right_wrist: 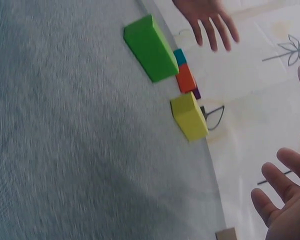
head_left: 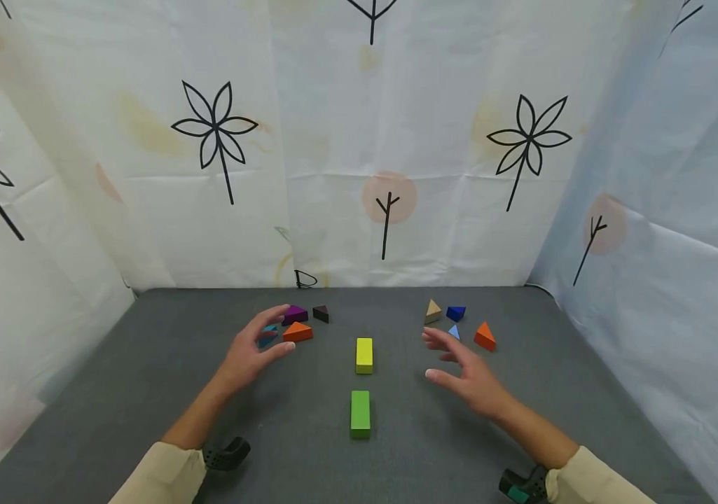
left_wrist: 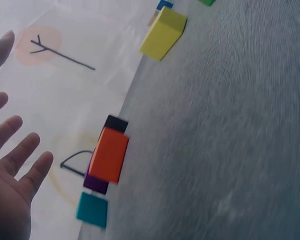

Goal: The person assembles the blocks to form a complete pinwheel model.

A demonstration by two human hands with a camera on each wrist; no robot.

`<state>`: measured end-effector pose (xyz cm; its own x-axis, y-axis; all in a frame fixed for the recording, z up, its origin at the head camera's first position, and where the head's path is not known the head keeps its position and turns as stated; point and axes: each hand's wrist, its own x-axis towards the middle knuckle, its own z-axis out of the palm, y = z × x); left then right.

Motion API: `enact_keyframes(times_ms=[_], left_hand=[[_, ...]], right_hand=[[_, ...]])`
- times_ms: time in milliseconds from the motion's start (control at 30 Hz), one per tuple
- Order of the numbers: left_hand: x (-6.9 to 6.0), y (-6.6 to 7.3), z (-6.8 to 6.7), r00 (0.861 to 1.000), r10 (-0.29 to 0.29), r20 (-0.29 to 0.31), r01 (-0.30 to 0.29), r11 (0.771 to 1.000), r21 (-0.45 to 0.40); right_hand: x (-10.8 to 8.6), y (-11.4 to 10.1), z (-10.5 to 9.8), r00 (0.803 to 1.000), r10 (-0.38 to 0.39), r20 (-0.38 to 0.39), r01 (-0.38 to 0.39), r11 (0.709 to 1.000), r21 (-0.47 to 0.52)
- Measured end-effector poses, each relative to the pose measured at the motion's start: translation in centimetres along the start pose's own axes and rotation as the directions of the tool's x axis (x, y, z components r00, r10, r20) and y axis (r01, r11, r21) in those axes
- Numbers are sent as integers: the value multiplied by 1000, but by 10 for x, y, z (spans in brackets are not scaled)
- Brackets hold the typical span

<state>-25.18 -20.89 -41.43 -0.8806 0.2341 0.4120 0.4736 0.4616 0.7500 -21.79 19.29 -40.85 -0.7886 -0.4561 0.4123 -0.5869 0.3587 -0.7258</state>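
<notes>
My left hand [head_left: 250,355] hovers over the table with fingers spread and holds nothing; beyond it lie a purple block [head_left: 295,314], a teal block [head_left: 267,337], an orange block [head_left: 298,332] and a dark block [head_left: 321,313]. My right hand [head_left: 468,374], also empty with relaxed fingers, is in the air in front of a tan triangle [head_left: 432,311], a dark blue block [head_left: 456,313], a partly covered light blue triangle [head_left: 454,332] and an orange triangle [head_left: 485,337]. Between the hands lie a yellow block [head_left: 364,355] and, nearer me, a green block [head_left: 361,414].
The grey table [head_left: 308,462] ends at a white cloth backdrop [head_left: 333,231] with drawn leaves and trees; cloth also hangs at both sides. Dark straps with small devices sit at both wrists, by the light sleeves.
</notes>
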Motion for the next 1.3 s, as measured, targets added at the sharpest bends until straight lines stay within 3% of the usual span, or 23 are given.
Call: enact_keyframes(times_ms=[167, 333, 500, 700, 900, 1100, 1300], left_hand=[[4, -1, 14, 999, 39, -16, -39, 998, -40], [8, 1, 26, 999, 31, -7, -32, 992, -121], [12, 4, 40, 999, -3, 39, 10, 985, -173], [20, 1, 58, 991, -77, 110, 91, 988, -127], [27, -2, 74, 973, -133, 190, 156, 982, -111], [33, -3, 86, 941, -159, 300, 186, 981, -64], [40, -4, 93, 915, -203, 349, 214, 977, 7]], right_hand=[[1, -4, 9, 1000, -19, -1, 19, 999, 35], [3, -8, 17, 1000, 6, 13, -7, 998, 66], [6, -10, 26, 995, 71, 64, -77, 992, 99], [8, -11, 39, 986, 97, 139, -112, 989, 101], [9, -14, 52, 965, 158, 208, -181, 979, 95], [11, -12, 61, 917, 232, 326, -261, 964, 48], [11, -9, 67, 889, 234, 394, -217, 972, -86]])
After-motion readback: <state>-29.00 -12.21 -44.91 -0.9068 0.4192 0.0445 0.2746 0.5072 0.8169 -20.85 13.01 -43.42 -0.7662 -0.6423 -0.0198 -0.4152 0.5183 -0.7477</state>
